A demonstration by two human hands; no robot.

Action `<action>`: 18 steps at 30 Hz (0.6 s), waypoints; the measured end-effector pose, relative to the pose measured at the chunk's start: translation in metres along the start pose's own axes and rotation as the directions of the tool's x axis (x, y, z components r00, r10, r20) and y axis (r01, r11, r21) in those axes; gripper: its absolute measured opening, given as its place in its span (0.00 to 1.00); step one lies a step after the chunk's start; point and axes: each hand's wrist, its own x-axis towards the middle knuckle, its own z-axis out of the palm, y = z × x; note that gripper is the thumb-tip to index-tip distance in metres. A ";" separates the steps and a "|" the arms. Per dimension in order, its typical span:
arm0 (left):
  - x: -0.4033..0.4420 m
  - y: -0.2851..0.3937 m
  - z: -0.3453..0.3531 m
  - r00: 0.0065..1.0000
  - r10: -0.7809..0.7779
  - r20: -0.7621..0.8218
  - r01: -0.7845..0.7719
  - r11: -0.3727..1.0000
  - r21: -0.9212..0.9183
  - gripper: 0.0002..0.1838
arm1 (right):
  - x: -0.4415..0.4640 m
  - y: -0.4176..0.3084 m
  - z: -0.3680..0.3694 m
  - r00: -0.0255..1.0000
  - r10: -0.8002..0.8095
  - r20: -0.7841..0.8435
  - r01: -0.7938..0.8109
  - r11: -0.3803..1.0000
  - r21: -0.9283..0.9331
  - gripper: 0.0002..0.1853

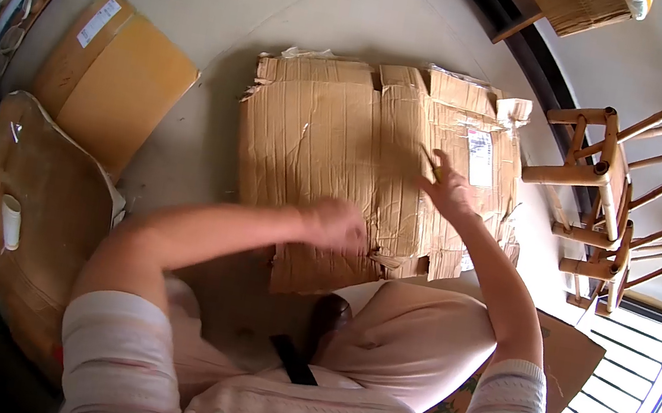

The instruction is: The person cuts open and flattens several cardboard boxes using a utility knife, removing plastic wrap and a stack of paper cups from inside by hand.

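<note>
A flattened, creased cardboard box (317, 134) lies on the floor in front of my knees, with a white label (480, 157) on its right part. Over the label side is my right hand (449, 193), its fingers closed round a small tool (435, 170) with a yellowish part and a dark thin end; what kind of tool is too small to tell. My left hand (336, 227) hovers at or just above the box's near edge, smeared by motion, so its fingers and any contact are unclear.
Another cardboard box (129, 77) and a curved brown sheet (43, 202) with a white roll (10, 222) lie at the left. Bamboo chairs (607, 178) stand at the right, near a railing (618, 377). More cardboard (568, 360) is beside my right knee.
</note>
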 end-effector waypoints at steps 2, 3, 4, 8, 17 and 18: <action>-0.021 -0.045 -0.036 0.872 -0.195 -0.449 0.183 0.981 -0.072 0.06 | -0.004 -0.021 0.007 0.997 -0.069 0.019 0.066 0.988 0.137 0.41; -0.032 -0.090 -0.041 0.737 -0.353 -0.576 0.221 0.932 -0.288 0.03 | -0.002 -0.021 0.011 0.997 -0.070 0.036 0.063 0.985 0.158 0.42; -0.052 -0.107 -0.063 0.583 -0.421 -0.695 0.309 0.906 -0.290 0.02 | -0.001 -0.020 0.015 0.996 -0.065 0.055 0.055 0.983 0.176 0.43; -0.100 -0.122 -0.088 0.244 -0.913 -0.327 0.600 0.408 -0.689 0.32 | 0.008 -0.023 0.017 0.994 -0.035 0.108 0.017 0.986 0.165 0.45; -0.085 -0.108 -0.077 0.544 -0.746 -0.384 0.298 0.600 -0.742 0.23 | 0.028 0.007 0.046 0.993 -0.025 0.117 -0.024 0.916 0.401 0.55; -0.086 -0.106 -0.079 0.572 -0.728 -0.377 0.259 0.597 -0.759 0.23 | 0.028 0.008 0.048 0.992 -0.023 0.122 -0.033 0.900 0.435 0.55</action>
